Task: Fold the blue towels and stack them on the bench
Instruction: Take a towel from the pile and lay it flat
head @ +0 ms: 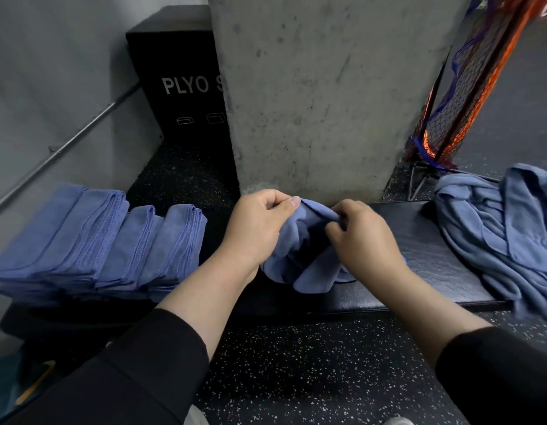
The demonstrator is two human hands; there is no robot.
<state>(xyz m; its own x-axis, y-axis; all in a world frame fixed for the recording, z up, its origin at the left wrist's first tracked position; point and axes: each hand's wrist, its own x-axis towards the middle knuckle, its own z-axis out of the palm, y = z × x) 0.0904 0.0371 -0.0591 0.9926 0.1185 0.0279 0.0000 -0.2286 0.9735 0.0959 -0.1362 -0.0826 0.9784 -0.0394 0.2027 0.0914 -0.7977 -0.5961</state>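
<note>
A crumpled blue towel (299, 256) hangs between both hands above the middle of the black padded bench (425, 256). My left hand (256, 228) pinches its upper edge with thumb and fingers. My right hand (361, 237) grips the same edge a little to the right. Folded blue towels (91, 240) lie in overlapping stacks on the bench's left end. A loose heap of unfolded blue towels (505, 228) sits on the right end and spills over the front edge.
A concrete pillar (321, 96) stands right behind the bench. A black plyo box (180, 81) is at the back left beside a grey wall with a metal rail (67, 142). Orange and black netting (468, 81) leans at the back right. Speckled rubber floor (296, 369) lies below.
</note>
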